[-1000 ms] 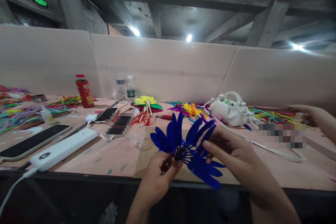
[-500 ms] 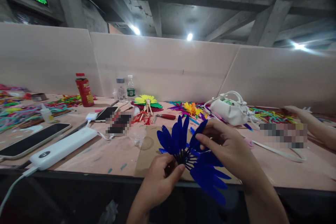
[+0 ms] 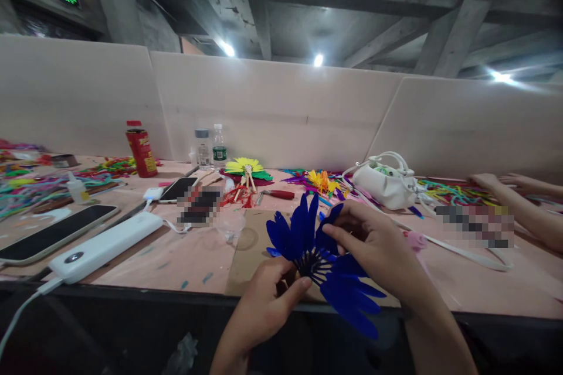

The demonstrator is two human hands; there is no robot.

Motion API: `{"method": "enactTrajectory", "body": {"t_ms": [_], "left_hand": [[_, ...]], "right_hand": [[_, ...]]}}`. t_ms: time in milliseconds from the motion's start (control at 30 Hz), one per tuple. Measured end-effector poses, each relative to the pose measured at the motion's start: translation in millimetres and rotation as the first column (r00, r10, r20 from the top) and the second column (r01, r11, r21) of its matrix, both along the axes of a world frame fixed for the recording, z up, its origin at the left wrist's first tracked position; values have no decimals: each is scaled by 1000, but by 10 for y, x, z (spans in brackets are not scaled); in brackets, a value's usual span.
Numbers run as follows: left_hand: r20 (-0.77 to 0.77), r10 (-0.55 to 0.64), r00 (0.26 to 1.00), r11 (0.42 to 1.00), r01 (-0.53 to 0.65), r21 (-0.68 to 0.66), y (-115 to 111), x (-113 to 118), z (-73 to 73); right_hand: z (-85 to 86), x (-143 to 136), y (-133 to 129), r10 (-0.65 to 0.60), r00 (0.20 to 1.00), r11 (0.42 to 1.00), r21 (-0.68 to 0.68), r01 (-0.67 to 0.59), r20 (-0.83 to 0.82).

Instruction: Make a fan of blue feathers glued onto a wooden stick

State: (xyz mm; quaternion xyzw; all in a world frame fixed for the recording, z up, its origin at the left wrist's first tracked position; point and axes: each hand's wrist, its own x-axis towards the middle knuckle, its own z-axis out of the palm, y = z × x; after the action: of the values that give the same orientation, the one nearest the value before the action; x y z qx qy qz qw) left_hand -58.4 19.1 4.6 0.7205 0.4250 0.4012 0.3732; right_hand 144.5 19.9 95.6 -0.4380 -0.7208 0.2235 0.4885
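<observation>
A deep blue handmade flower (image 3: 349, 296), with long petals fanned round dark stems at its centre, is held up over the table's front edge. My left hand (image 3: 268, 299) pinches it near the centre, thumb and fingers closed at the stem side. My right hand (image 3: 367, 240) is closed on one upper petal between thumb and fingers. The fingertips behind the petals are hidden. Beneath the flower lies a brown cardboard sheet (image 3: 246, 263).
A white power bank (image 3: 108, 246) and a phone (image 3: 59, 233) lie at left. Behind stand a red bottle (image 3: 141, 152), a yellow flower (image 3: 244, 167), red-handled pliers (image 3: 279, 194) and a white handbag (image 3: 382, 184). Another person's arms (image 3: 523, 211) reach in at right over coloured strips.
My right hand has shifted slightly left with the petal. The left hand stays at the flower's centre. At the far right, more of the other person's second hand shows.
</observation>
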Motion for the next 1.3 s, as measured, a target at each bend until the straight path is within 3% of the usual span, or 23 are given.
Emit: {"method": "enactTrajectory", "body": {"t_ms": [267, 500, 700, 1300], "left_hand": [[137, -7, 991, 996, 19, -89, 3, 37, -84], [208, 167, 964, 986, -158, -59, -34, 162, -106], [414, 160, 896, 984, -111, -141, -9, 174, -150], [533, 108, 839, 981, -4, -192, 40, 214, -204]], "right_hand": [[-29, -16, 2, -35, 997, 998, 47, 31, 69], [37, -52, -7, -145, 961, 960, 267, 79, 236], [106, -17, 67, -264, 902, 891, 444, 92, 343], [255, 12, 233, -131, 932, 931, 366, -1, 336]]}}
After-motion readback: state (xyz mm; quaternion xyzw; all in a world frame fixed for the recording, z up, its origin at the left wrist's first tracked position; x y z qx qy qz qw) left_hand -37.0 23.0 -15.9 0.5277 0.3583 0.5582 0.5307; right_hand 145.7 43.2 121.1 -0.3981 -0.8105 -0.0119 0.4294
